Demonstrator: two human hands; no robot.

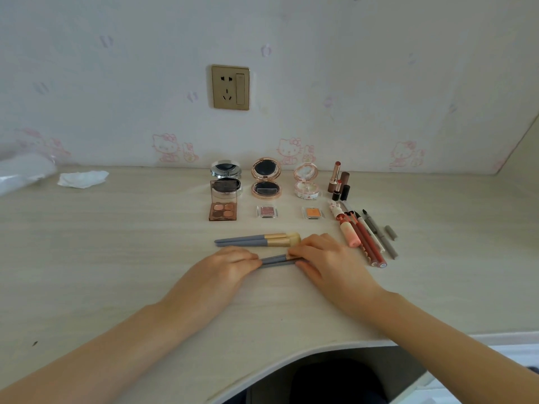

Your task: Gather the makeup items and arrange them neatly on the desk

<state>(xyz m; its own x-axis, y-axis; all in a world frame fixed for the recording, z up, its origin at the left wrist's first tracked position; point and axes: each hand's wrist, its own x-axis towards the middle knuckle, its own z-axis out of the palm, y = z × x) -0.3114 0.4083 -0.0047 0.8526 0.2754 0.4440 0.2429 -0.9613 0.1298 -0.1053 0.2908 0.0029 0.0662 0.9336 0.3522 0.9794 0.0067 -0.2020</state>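
Two small grey-handled brushes lie side by side on the pale desk. My left hand pinches their handle ends and my right hand covers their bristle ends. Just behind them lie two larger grey and gold brushes. Further back stand three open compacts: silver, rose gold and pink. In front of those sit an eyeshadow quad and two single pans, pink and orange.
At the right, lipsticks stand upright and several lip pencils and pens lie in a fan. A crumpled tissue and a plastic bag sit at the back left. The desk's curved front edge is near me.
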